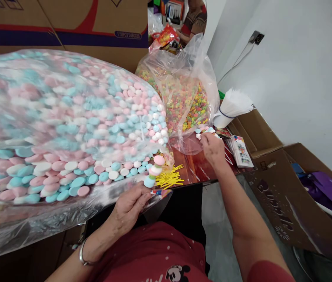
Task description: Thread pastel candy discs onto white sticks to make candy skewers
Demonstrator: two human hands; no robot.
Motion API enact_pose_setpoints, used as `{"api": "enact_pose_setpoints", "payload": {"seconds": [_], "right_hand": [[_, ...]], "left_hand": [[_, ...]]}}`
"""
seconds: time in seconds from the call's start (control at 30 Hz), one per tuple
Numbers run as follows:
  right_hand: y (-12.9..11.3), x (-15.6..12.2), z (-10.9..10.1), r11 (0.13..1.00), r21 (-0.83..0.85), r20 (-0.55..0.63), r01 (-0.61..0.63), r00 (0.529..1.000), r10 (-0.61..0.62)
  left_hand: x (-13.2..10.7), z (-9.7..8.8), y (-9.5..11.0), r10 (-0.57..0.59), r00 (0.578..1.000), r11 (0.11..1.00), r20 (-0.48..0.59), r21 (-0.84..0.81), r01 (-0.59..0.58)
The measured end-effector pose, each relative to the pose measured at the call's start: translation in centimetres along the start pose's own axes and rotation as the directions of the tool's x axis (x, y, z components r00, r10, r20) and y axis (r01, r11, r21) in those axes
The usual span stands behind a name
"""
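Observation:
My left hand (130,205) is closed on a small clear packet (155,172) holding a stack of pink, white and blue candy discs, near my lap. My right hand (213,147) reaches out over the dark red table (192,166), fingers pinched on a few pastel candy discs (202,131) beside the rim of a clear bag. A huge clear bag of pink, blue and white candy discs (66,125) fills the left. Yellow twist ties (170,178) lie on the table between my hands.
A clear bag of small multicoloured ring candies (183,102) stands behind my right hand. A bundle of white paper cones (232,107) and printed packets (240,150) lie at right. Cardboard boxes (289,196) sit on the floor right; large cartons behind. Another person sits at the back.

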State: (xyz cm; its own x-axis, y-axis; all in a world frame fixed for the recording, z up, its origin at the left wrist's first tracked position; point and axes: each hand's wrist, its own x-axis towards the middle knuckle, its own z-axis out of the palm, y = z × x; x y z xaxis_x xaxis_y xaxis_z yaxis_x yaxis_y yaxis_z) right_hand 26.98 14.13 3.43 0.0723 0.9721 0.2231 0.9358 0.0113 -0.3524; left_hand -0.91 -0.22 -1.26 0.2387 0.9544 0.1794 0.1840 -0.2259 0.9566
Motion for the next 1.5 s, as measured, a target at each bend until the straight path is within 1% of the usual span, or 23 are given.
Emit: {"api": "enact_pose_setpoints", "payload": {"seconds": [0.07, 0.13, 0.2, 0.3, 0.37, 0.47, 0.6, 0.67, 0.73, 0.77, 0.8, 0.83, 0.87, 0.9, 0.93, 0.97, 1.0, 1.03, 1.07, 1.13, 1.23, 1.37, 1.5], "right_hand": [[0.7, 4.1, 0.0, 0.952, -0.281, 0.101, -0.121, 0.983, 0.154], [0.6, 7.0, 0.7, 0.923, -0.343, 0.128, -0.172, 0.965, 0.228], [0.2, 8.6, 1.7, 0.907, -0.368, 0.132, -0.204, 0.954, 0.268], [-0.4, 9.5, 2.9, 0.894, -0.388, 0.137, -0.225, 0.945, 0.297], [-0.6, 9.5, 3.1, 0.892, -0.391, 0.153, -0.229, 0.939, 0.308], [-0.8, 9.2, 3.2, 0.893, -0.385, 0.173, -0.231, 0.933, 0.316], [-1.2, 8.7, 2.7, 0.902, -0.364, 0.138, -0.233, 0.944, 0.299], [-1.2, 8.2, 2.0, 0.916, -0.324, 0.058, -0.235, 0.962, 0.268], [-1.3, 6.8, 1.0, 0.965, -0.189, -0.089, -0.180, 0.982, 0.165], [-1.4, 5.8, 0.6, 0.993, -0.073, -0.166, -0.096, 0.983, 0.082], [-1.6, 4.4, 0.2, 0.998, 0.055, -0.216, 0.016, 0.976, -0.004], [-1.8, 2.9, -0.1, 0.974, 0.200, -0.208, 0.110, 0.976, -0.068], [-2.2, 1.1, -0.3, 0.915, 0.371, -0.130, 0.157, 0.985, -0.116], [-2.7, -0.7, -0.3, 0.829, 0.541, -0.034, 0.140, 0.989, -0.144], [-3.1, -2.5, -0.3, 0.738, 0.669, 0.059, 0.088, 0.984, -0.170], [-3.6, -4.1, -0.1, 0.659, 0.751, 0.128, 0.035, 0.972, -0.197], [-4.0, -5.5, 0.1, 0.601, 0.800, 0.160, -0.002, 0.965, -0.210], [-4.4, -6.6, 0.3, 0.572, 0.820, 0.186, -0.025, 0.956, -0.226], [-4.6, -7.4, 0.4, 0.568, 0.823, 0.188, -0.025, 0.955, -0.229], [-4.9, -8.2, 0.6, 0.595, 0.804, 0.164, 0.007, 0.959, -0.233], [-5.1, -8.3, 0.5, 0.613, 0.787, 0.117, 0.066, 0.960, -0.254], [-5.2, -7.9, 0.6, 0.589, 0.794, 0.063, 0.151, 0.943, -0.327], [-5.1, -7.6, 0.8, 0.561, 0.806, 0.057, 0.190, 0.918, -0.392]], "left_hand": [[0.0, 0.1, 0.0, 0.018, 1.000, 1.000, 0.015, 0.019, -0.019], [-0.1, 0.4, -0.1, 0.000, 1.000, 1.000, 0.027, 0.022, -0.001], [-0.2, 0.5, -0.2, -0.026, 0.999, 1.000, 0.041, 0.007, 0.026], [-0.4, 0.5, -0.5, -0.053, 0.996, 0.998, 0.067, -0.039, 0.056], [-0.5, 0.4, -0.7, -0.072, 0.994, 0.995, 0.078, -0.058, 0.076], [-0.6, 0.4, -0.9, -0.077, 0.992, 0.995, 0.096, -0.060, 0.083], [-0.4, 0.4, -1.0, -0.058, 0.993, 0.997, 0.107, -0.051, 0.064], [-0.2, 0.4, -0.8, -0.054, 0.994, 0.998, 0.100, -0.034, 0.058], [0.0, 0.2, -0.5, -0.048, 0.994, 0.998, 0.101, -0.027, 0.051], [0.1, 0.1, -0.4, -0.046, 0.993, 0.998, 0.108, -0.025, 0.049], [0.2, 0.0, -0.4, -0.043, 0.992, 0.999, 0.120, -0.023, 0.046], [0.2, 0.0, -0.3, -0.042, 0.990, 0.999, 0.133, -0.020, 0.045], [0.3, -0.1, -0.4, -0.043, 0.988, 0.999, 0.146, -0.016, 0.046], [0.3, -0.1, -0.4, -0.047, 0.986, 0.999, 0.158, -0.012, 0.049], [0.3, -0.1, -0.5, -0.049, 0.985, 0.999, 0.167, -0.012, 0.052], [0.2, -0.1, -0.6, -0.052, 0.984, 0.998, 0.173, -0.018, 0.056], [0.2, -0.1, -0.6, -0.055, 0.982, 0.998, 0.180, -0.025, 0.060], [0.1, -0.1, -0.6, -0.057, 0.981, 0.997, 0.185, -0.033, 0.065], [0.1, -0.1, -0.5, -0.060, 0.980, 0.997, 0.192, -0.039, 0.068], [0.0, -0.1, -0.3, -0.075, 0.975, 0.996, 0.208, -0.036, 0.084], [-0.1, -0.2, 0.1, -0.091, 0.970, 0.995, 0.227, -0.012, 0.096], [-0.1, -0.4, 0.0, -0.070, 0.973, 0.997, 0.219, 0.003, 0.071], [-0.2, -0.6, -0.5, -0.042, 0.974, 0.999, 0.223, -0.008, 0.045]]}}
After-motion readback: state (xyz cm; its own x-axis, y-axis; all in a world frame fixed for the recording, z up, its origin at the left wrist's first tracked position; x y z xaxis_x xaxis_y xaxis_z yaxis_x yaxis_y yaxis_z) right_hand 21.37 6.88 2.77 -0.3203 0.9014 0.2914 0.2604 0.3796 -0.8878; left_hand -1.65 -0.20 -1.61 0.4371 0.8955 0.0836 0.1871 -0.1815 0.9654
